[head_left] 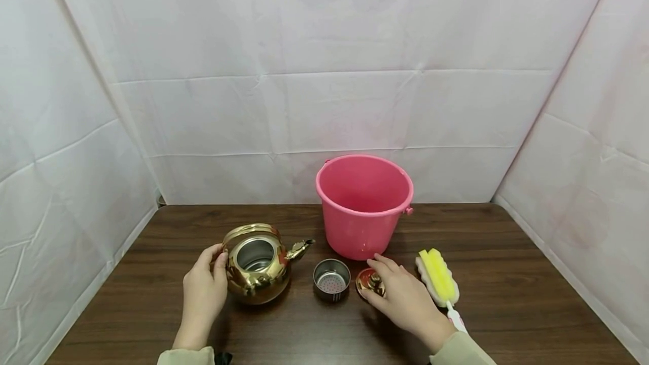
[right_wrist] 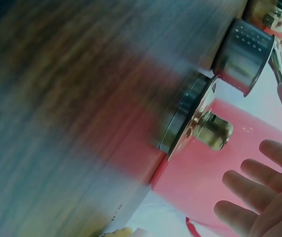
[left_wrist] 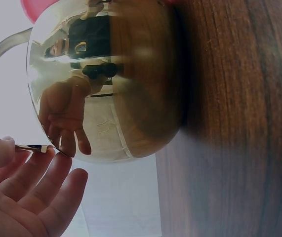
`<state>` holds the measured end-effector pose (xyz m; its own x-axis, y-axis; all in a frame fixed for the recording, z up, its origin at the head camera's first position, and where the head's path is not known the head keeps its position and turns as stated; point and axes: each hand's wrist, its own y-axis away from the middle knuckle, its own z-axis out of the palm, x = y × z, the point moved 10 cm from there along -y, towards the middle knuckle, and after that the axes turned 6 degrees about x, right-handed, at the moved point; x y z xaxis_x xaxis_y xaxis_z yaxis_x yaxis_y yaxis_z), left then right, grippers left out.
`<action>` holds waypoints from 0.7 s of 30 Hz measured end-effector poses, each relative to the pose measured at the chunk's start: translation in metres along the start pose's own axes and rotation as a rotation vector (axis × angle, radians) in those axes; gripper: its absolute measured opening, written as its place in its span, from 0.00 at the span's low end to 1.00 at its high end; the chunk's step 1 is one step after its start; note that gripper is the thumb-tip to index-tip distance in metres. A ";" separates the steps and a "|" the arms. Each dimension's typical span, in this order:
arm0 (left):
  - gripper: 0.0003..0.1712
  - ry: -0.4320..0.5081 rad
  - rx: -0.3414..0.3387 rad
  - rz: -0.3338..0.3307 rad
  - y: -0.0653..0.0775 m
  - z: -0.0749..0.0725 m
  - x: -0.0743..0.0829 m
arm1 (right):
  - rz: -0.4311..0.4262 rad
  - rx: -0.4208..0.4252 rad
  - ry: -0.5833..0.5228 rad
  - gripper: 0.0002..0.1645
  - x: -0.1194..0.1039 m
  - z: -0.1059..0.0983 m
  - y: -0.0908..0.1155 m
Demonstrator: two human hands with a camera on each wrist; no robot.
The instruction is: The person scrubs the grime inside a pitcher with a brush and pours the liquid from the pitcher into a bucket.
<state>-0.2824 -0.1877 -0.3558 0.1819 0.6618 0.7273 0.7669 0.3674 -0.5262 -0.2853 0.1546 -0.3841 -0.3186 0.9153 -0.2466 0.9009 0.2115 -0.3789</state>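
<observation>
A shiny gold teapot (head_left: 258, 275) stands lidless on the left, its spout pointing right. My left hand (head_left: 205, 283) pinches the lower end of its arched handle (head_left: 249, 230) between thumb and fingers; the left wrist view shows this grip beside the teapot's mirror-like body (left_wrist: 116, 89). Over the gold lid (head_left: 369, 281) hovers my right hand (head_left: 405, 297), fingers spread and holding nothing. From the right wrist, the lid's knob (right_wrist: 213, 130) shows apart from the fingertips. Between teapot and lid sits a round metal strainer (head_left: 332, 280) with a perforated bottom.
Behind the lid and strainer stands a pink bucket (head_left: 360, 224). To the right of my right hand lies a yellow-and-white sponge brush (head_left: 439, 277) with a white handle. White sheeting (head_left: 324, 72) walls the brown wooden table (head_left: 167, 252) at the back and sides.
</observation>
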 end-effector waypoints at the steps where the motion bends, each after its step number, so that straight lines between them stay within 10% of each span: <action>1: 0.14 0.001 0.000 -0.001 0.000 0.000 0.000 | 0.004 0.007 0.005 0.36 0.001 -0.001 0.000; 21: 0.16 -0.006 -0.024 -0.010 0.000 0.001 0.000 | 0.109 0.048 -0.039 0.35 0.030 -0.018 0.005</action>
<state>-0.2827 -0.1874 -0.3564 0.1702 0.6622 0.7297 0.7834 0.3583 -0.5079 -0.2851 0.1894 -0.3771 -0.2313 0.9179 -0.3225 0.9162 0.0939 -0.3897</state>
